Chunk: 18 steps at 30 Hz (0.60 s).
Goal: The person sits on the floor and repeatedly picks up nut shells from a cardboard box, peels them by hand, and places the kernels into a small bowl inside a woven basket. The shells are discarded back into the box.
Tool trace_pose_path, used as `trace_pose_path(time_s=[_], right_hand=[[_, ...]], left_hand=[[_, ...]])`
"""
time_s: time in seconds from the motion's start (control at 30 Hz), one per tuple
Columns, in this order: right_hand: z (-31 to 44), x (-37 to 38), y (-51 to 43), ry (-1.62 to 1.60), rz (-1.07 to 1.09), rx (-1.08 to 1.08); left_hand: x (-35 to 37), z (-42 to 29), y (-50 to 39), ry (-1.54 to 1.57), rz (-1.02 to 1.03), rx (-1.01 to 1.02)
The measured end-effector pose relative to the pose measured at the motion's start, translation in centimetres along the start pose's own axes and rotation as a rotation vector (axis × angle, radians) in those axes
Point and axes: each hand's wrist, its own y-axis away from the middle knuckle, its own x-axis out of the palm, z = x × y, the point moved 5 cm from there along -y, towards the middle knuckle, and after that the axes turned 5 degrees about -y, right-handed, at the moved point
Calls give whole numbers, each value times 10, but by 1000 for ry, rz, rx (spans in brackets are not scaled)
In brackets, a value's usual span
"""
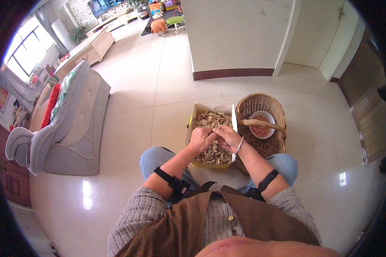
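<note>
My left hand (202, 138) and my right hand (227, 137) meet at the fingertips over an open cardboard box (195, 110). Peanut shells (214, 155) fill much of the box. The fingers of both hands are pinched together; whatever lies between them is too small and too covered to make out. Just right of the box stands a wicker basket (278, 106) with a wooden handle (263, 123). Inside it, partly under the handle, a white bowl (271, 119) holds reddish shelled peanuts (260, 131). Dark brown pieces, perhaps unshelled peanuts, lie lower in the basket.
My knees in jeans (154, 159) flank the box and basket on the tiled floor (128, 135). A grey sofa (80, 138) stands at the left. Ahead are a wall corner (234, 38) and a door (315, 35); farther back is a green-topped stool (174, 20).
</note>
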Motion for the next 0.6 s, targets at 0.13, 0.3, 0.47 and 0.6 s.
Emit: trace_pose_path(time_s=[0.13,0.3,0.47,0.6], right_hand=[[-2,1,2,-45,-43,26],[-4,1,2,-62,-63,41],[-5,0,1,-93,-45,38],[-8,-3,-1,-78,-41,45]], left_hand=[[1,-1,1,62,-49,61],[3,0,2,86,-59,69],[3,1,2,119,-65,96],[6,4,2,119,-15,47]])
